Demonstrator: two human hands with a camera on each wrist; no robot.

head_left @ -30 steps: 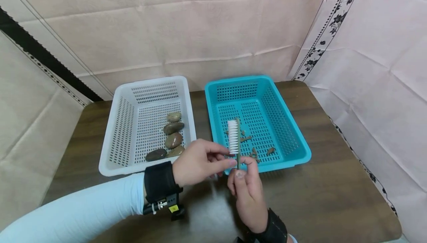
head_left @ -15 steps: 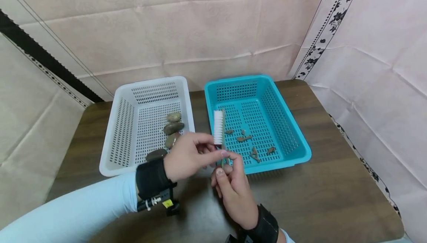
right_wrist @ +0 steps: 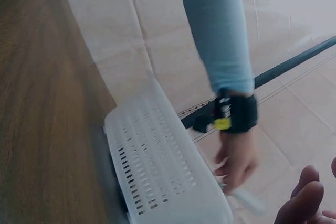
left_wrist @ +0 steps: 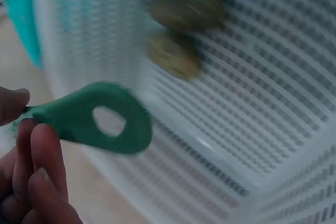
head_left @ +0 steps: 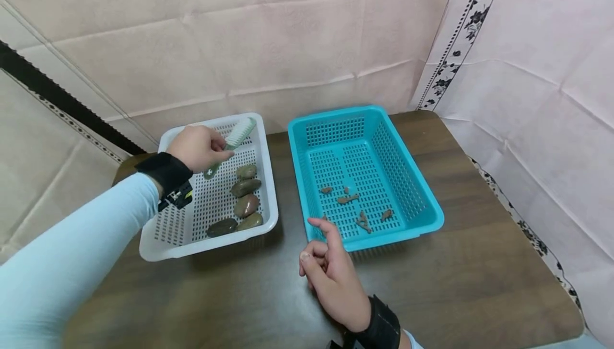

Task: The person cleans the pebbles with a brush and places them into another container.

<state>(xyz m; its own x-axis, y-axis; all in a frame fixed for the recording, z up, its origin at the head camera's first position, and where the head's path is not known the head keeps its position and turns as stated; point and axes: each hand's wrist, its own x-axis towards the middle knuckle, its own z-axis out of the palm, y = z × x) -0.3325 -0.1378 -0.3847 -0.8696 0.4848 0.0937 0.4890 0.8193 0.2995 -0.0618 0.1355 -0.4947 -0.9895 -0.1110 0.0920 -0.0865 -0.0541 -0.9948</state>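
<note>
My left hand (head_left: 198, 147) pinches a scrubbing brush (head_left: 241, 133) over the back part of the white basket (head_left: 271, 189). The brush has pale bristles, which point away to the back right. In the left wrist view its green handle (left_wrist: 118, 142), with a hole near the rounded end, sticks out from between thumb and fingers. Several smooth stones (head_left: 245, 206) lie along the right side and front of the white basket. Beside the front left corner of the blue basket (head_left: 422, 194) is my right hand (head_left: 336, 285); its index finger points out, the others curl loosely, holding nothing.
Several small brown pieces (head_left: 347, 199) are scattered on the blue basket's floor. Both baskets stand side by side on a dark wooden table (head_left: 455, 264). Pale patterned sheeting (head_left: 288, 34) rises behind the table and at its sides.
My left hand has carried the brush from between both hands to the left, over the white basket. The right hand has let go of the brush and stays near the blue basket.
</note>
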